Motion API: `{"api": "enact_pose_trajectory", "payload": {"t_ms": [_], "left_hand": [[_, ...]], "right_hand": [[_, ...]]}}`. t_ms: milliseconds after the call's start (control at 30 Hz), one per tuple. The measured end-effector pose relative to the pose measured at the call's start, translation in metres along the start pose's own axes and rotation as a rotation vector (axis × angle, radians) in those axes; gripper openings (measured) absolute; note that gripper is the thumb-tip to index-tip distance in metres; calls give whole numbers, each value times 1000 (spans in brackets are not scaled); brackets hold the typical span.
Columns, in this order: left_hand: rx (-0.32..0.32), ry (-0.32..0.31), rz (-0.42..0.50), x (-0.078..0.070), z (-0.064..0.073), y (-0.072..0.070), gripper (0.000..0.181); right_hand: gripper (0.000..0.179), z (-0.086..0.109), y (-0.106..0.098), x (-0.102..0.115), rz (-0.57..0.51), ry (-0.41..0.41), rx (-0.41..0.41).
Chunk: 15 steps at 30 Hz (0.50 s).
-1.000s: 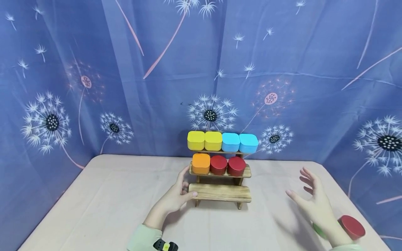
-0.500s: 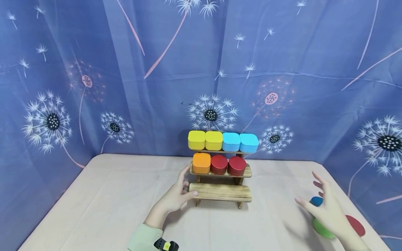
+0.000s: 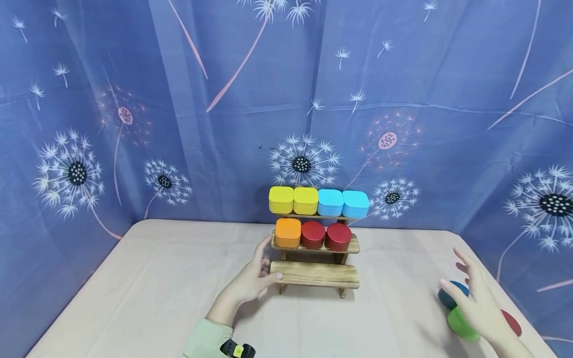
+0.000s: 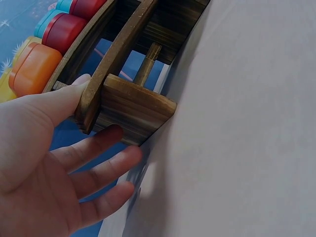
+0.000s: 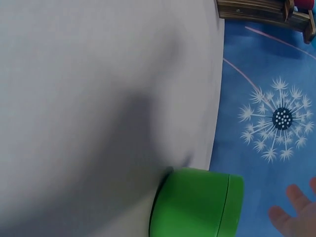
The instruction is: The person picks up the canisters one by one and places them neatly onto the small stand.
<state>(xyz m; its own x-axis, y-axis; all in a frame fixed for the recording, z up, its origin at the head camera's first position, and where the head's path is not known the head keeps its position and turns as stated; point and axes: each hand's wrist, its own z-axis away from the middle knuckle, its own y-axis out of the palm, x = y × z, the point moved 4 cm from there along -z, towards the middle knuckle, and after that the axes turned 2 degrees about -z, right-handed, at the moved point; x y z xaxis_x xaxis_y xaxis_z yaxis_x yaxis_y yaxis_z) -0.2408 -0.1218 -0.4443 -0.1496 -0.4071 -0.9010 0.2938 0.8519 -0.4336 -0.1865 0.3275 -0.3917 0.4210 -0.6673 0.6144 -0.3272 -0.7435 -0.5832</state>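
Observation:
A three-tier wooden stand [image 3: 315,275] stands mid-table. My left hand [image 3: 248,283] is at its left end, thumb [image 4: 69,94] against a shelf end and other fingers loosely spread beside the frame. On the top tier are yellow boxes [image 3: 306,201] and light blue boxes [image 3: 331,202]. An orange box [image 3: 288,233] and two red round tins [image 3: 338,236] occupy the middle tier. To the right, my right hand [image 3: 479,306] hovers with parted, relaxed fingers over a green tin [image 3: 462,324] and a dark blue tin [image 3: 447,298]. It partly hides another red tin [image 3: 512,322].
A pale cloth covers the table [image 3: 156,298]. Behind and at both sides hangs a blue curtain [image 3: 233,149] with dandelion prints. The lowest shelf of the stand bears no boxes.
My right hand has moved right, then slightly down, bringing the blue and green tins into view beside it. My left hand and the stand have stayed in place.

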Motion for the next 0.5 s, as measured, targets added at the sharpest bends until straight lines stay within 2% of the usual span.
{"api": "enact_pose_trajectory", "payload": {"t_ms": [300, 333, 500], "left_hand": [[3, 3, 8, 1, 0, 0, 90], [1, -1, 6, -3, 2, 0, 90], [-6, -1, -3, -4, 1, 0, 90]], "right_hand": [[60, -1, -3, -8, 34, -44, -43], [59, -1, -4, -8, 32, -46, -46], [58, -1, -6, -12, 37, -55, -50]]}}
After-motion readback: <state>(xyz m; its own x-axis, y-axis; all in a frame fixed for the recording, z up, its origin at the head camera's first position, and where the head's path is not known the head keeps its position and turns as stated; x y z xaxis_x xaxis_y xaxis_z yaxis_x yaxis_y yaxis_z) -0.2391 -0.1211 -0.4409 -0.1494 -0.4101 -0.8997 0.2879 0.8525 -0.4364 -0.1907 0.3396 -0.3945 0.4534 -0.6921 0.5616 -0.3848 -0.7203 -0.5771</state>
